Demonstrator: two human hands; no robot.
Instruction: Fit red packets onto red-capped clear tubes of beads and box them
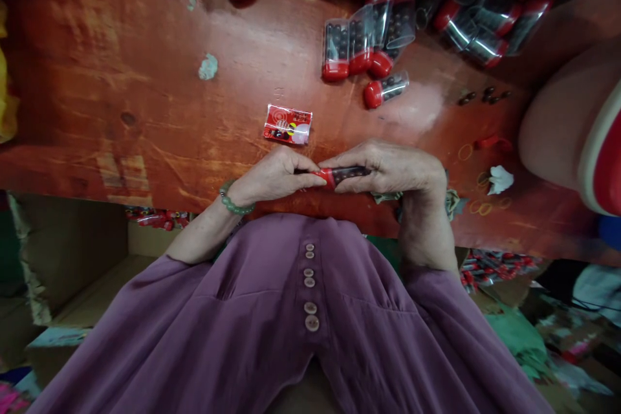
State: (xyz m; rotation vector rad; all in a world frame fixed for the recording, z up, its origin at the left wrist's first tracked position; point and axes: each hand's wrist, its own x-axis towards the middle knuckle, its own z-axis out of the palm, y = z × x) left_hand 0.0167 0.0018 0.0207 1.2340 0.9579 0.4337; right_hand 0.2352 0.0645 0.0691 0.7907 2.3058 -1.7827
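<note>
A tube (347, 174) lying left-to-right is gripped by both hands, left hand (274, 176) closed on its red cap (326, 175), right hand (388, 168) around its body.

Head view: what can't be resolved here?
- Tube held between left hand and right hand: fingers cover both ends; only the red cap and part of the dark contents show.
- Red label: print too small to read.
- Tubes at the top: cut by the frame edge and dark; count unclear.
- Small dark bits on the table: too small to identify.
</note>
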